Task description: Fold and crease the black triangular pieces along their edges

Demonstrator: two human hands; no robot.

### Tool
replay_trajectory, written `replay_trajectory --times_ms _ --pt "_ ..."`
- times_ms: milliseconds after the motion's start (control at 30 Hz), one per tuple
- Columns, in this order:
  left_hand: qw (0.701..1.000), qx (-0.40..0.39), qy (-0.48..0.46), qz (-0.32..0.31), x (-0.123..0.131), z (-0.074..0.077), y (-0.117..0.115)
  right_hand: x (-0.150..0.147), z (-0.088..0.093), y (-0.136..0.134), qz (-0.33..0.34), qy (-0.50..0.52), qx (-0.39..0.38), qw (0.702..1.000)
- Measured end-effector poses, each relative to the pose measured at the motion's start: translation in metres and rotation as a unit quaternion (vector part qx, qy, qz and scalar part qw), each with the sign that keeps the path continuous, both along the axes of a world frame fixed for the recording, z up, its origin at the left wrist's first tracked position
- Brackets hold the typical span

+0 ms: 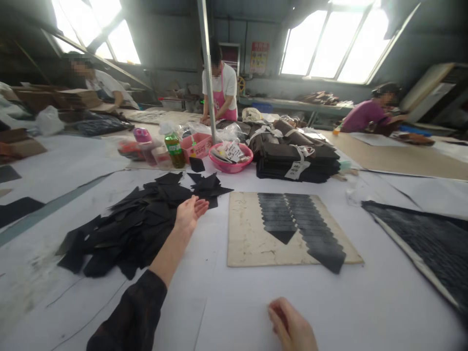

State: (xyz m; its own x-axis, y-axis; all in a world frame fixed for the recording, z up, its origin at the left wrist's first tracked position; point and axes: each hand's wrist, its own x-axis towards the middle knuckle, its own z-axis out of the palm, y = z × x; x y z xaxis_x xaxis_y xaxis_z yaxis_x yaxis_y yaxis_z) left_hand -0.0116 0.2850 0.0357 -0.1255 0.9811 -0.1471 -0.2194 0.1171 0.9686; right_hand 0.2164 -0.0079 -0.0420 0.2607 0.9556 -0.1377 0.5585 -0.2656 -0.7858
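My left hand (190, 213) is over the right edge of a heap of black cut pieces (142, 224), palm turned up, fingers apart and holding nothing. Near the bottom edge, my right hand (290, 324) is above the white table surface (234, 307) with its fingers curled together; whatever they may hold is too small to make out. Beyond it lies a beige board (243, 234) bearing two overlapping rows of dark pieces (314, 224), each row ending in a point toward me. The right row's point hangs over the board's near edge.
A pink basin (234, 167), a green-labelled bottle (174, 148) and a tied stack of dark material (296, 161) stand behind the board. A metal pole (209, 73) rises there. Dark ridged material (424, 243) lies at right. Three people work farther back.
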Motion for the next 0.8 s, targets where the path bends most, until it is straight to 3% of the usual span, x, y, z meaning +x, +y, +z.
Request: replay_trajectory --times_ms 67,200,233,300,367,433,533,800 --pt "0.999 0.011 0.032 -0.039 0.015 -0.018 -0.026 0.024 0.017 0.025 0.017 -0.124 0.04 0.991" --pt "0.978 0.081 0.106 -0.163 0.048 -0.052 -0.103 0.063 0.045 0.093 0.044 -0.31 0.089 0.946" --pt "0.963 0.123 0.143 -0.193 0.054 -0.057 -0.118 0.069 0.049 0.111 0.049 -0.321 0.092 0.941" --pt "0.881 0.251 0.314 -0.249 0.063 -0.062 -0.139 0.078 0.052 0.142 0.064 -0.341 0.091 0.933" --pt "0.801 0.318 0.435 -0.261 0.067 -0.065 -0.147 0.083 0.051 0.163 0.083 -0.356 0.079 0.927" --pt "0.763 0.34 0.488 -0.252 0.068 -0.067 -0.147 0.087 0.049 0.176 0.103 -0.367 0.06 0.923" --pt "0.75 0.357 0.506 -0.232 0.067 -0.071 -0.144 0.093 0.048 0.184 0.131 -0.374 0.034 0.917" --pt "0.754 0.377 0.495 -0.211 0.067 -0.072 -0.145 0.108 0.062 0.206 0.203 -0.374 -0.014 0.905"
